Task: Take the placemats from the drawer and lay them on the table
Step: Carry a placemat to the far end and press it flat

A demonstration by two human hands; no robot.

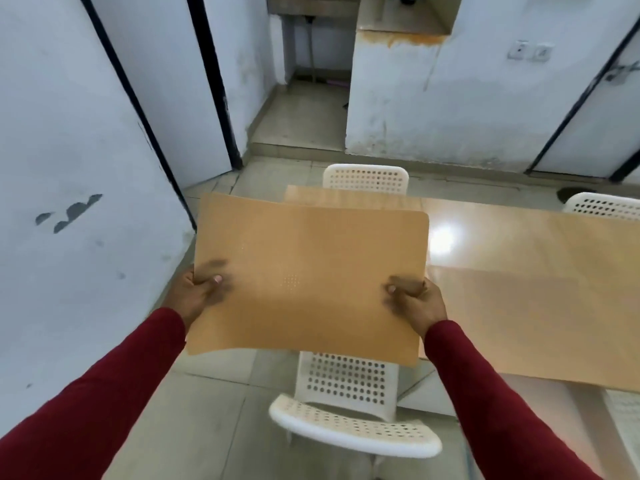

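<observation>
Presently the placemat [308, 278] is held in the air by both hands, above a white perforated chair [349, 407] and just short of the table [519, 230]; no part of it appears to rest on the tabletop. The left hand [194, 292] pinches the near left edge, thumb on top, and the right hand [415, 299] clamps the near right edge likewise. A second placemat [540, 317] seems to lie already on the table to the right, its outline faint against the similar wood tone. Risks noted: the sheet is thin and sags along its near edge, so a release before it clears the table edge would likely drop it onto the chair or the floor. The glossy tabletop may let it slide on contact. Laid too far right, it would overlap the mat already there. The far chair [365, 180] poses no evident obstruction. The drawer is not in view.
</observation>
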